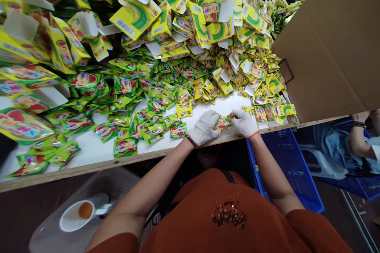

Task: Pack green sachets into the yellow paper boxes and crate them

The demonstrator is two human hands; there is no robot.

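Both hands wear whitish knit gloves and meet at the table's front edge. My left hand (204, 127) has its fingers closed on the left end of a small green, yellow and red candy packet (222, 123). At the packet's other end, my right hand (244, 123) pinches with thumb and fingers. Gloves cover part of the packet, so its full shape is hidden. Green candy sachets (178, 129) lie left of my left hand, and yellow sachets (184, 110) lie just beyond it. Several filled boxes (267, 114) stand side by side right of my right hand.
Open yellow cardboard boxes (135, 17) are heaped at the back over piles of sachets. A large brown cardboard sheet (329, 47) rises at the right. Below the table stands a blue crate (297, 170). A white mug (69, 217) sits lower left; another person's arm (358, 138) shows far right.
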